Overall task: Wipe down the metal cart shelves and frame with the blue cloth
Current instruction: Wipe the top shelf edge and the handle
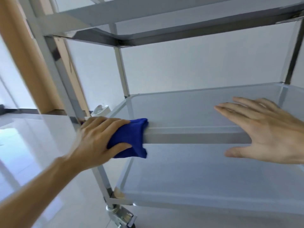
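A metal cart (194,135) with stacked shelves fills the view. My left hand (98,137) grips the blue cloth (131,137), which is wrapped over the front rail of the middle shelf near the left post. Fingers lie on top of the rail and the thumb is under it. My right hand (266,129) is spread flat with straight fingers on the right part of the same rail, thumb below the edge. The bottom shelf (205,178) lies underneath and an upper shelf (164,30) above.
A caster wheel (121,218) sits under the front left post (65,89). The glossy tiled floor (32,145) stretches to the left. A wooden door frame (18,51) stands behind the cart, and a small white object (101,109) lies on the floor beyond it.
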`<state>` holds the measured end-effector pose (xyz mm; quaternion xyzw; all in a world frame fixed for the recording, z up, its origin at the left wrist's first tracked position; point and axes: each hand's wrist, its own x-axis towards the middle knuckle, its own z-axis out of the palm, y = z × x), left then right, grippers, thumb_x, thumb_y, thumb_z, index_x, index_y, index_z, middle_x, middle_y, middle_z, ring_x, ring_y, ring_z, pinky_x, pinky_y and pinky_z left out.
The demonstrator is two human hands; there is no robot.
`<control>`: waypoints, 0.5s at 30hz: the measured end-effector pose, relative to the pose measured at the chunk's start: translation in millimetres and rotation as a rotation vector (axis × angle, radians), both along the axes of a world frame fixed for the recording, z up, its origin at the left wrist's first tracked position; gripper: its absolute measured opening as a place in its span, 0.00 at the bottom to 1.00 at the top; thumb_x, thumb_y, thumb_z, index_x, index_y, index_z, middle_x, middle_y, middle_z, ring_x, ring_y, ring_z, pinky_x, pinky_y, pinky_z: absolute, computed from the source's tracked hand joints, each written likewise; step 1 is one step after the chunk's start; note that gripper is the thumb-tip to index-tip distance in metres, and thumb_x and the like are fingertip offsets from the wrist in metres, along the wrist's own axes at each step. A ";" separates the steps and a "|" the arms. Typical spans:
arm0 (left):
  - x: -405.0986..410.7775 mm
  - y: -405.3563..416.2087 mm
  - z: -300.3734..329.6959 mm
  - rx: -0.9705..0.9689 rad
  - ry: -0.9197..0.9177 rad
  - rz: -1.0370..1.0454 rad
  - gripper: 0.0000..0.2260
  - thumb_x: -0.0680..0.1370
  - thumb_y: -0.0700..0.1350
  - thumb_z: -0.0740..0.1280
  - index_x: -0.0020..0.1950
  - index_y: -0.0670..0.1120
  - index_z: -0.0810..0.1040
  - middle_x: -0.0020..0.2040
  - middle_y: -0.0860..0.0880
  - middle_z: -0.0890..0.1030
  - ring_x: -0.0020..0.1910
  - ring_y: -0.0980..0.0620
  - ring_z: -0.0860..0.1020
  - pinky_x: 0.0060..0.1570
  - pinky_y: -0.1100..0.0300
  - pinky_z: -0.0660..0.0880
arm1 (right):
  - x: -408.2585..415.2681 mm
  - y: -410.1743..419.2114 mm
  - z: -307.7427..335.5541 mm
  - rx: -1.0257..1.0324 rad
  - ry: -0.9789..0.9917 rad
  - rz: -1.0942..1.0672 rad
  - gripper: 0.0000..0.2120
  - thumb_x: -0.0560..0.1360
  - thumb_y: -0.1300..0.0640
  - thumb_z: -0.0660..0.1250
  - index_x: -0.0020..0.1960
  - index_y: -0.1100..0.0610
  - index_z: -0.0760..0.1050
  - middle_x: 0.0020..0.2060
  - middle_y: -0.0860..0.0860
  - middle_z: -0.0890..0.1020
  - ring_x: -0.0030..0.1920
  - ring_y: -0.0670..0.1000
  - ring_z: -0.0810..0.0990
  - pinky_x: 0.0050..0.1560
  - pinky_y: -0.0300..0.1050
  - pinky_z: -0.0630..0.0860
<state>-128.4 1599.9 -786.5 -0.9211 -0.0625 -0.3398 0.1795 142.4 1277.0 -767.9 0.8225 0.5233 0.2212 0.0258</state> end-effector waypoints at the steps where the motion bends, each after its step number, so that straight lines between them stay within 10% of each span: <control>1: 5.0 -5.4 0.3 -0.008 0.004 0.001 0.26 0.78 0.67 0.59 0.66 0.51 0.76 0.59 0.55 0.81 0.53 0.49 0.79 0.57 0.52 0.71 | -10.5 15.0 2.9 -0.012 -0.010 0.031 0.51 0.66 0.18 0.49 0.80 0.45 0.50 0.78 0.41 0.60 0.78 0.49 0.54 0.73 0.50 0.53; 6: 27.4 -25.1 0.0 0.018 0.024 -0.036 0.27 0.78 0.69 0.58 0.67 0.52 0.76 0.60 0.56 0.81 0.51 0.51 0.78 0.55 0.50 0.72 | -45.0 84.2 2.9 -0.108 0.044 0.100 0.49 0.67 0.20 0.49 0.77 0.41 0.31 0.78 0.35 0.40 0.78 0.45 0.36 0.78 0.49 0.42; 11: 18.6 -28.0 8.0 0.018 -0.103 -0.183 0.14 0.83 0.55 0.61 0.60 0.49 0.81 0.50 0.55 0.83 0.42 0.51 0.77 0.45 0.51 0.73 | -42.5 100.5 -16.8 -0.004 0.018 0.129 0.46 0.66 0.21 0.50 0.79 0.42 0.51 0.75 0.36 0.65 0.77 0.47 0.61 0.72 0.47 0.58; 15: -3.5 -33.3 36.3 -0.467 -0.488 -0.248 0.06 0.78 0.52 0.65 0.55 0.59 0.77 0.45 0.62 0.82 0.43 0.60 0.80 0.43 0.62 0.77 | -29.9 102.0 -27.5 0.062 0.044 0.096 0.43 0.69 0.21 0.51 0.76 0.43 0.60 0.69 0.36 0.70 0.71 0.47 0.67 0.65 0.49 0.60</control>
